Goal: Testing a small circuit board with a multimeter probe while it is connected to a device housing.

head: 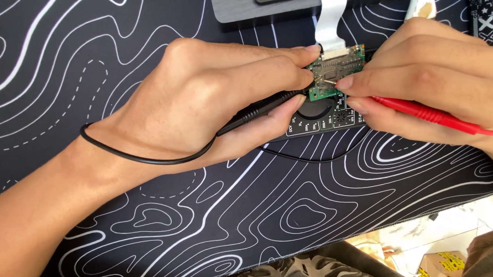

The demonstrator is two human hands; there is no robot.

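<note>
My left hand [216, 98] grips a black test probe [262, 110], its tip against a small green circuit board [338, 66]. My right hand [429, 78] pinches a red test probe [419, 111] whose metal tip touches the same board. The board rests over a black multimeter [318, 118], mostly hidden under my fingers. A white flat ribbon cable [330, 16] runs from the board up to a grey device [262, 5] at the top edge.
Everything lies on a black desk mat [233, 212] with white contour lines. A black lead [146, 158] loops around my left wrist. Cardboard boxes [438, 263] and floor show past the mat's lower right edge.
</note>
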